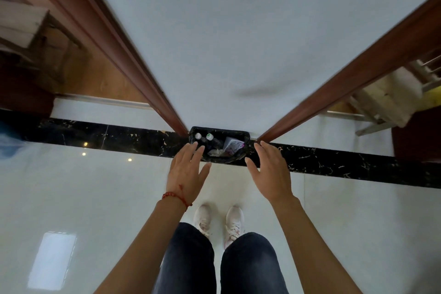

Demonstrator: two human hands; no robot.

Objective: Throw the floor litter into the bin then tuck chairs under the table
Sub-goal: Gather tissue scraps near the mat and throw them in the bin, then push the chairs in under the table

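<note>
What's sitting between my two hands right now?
In the head view, the black-lined bin stands between the left hand and right hand, near the fingertips, holding two capped bottles and wrappers. Nearer the wrists, only bare floor shows.

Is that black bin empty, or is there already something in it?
Not empty. The bin holds two capped bottles and a crumpled wrapper. How far down it is filled cannot be told.

Hands: you have two out, left hand (187,169) and right hand (270,172).
Bins: one bin (245,137).
Bottles in it: two, white-capped bottle (198,136) and green-capped bottle (210,137).
Shoes: two.
Door frames: two.
</note>
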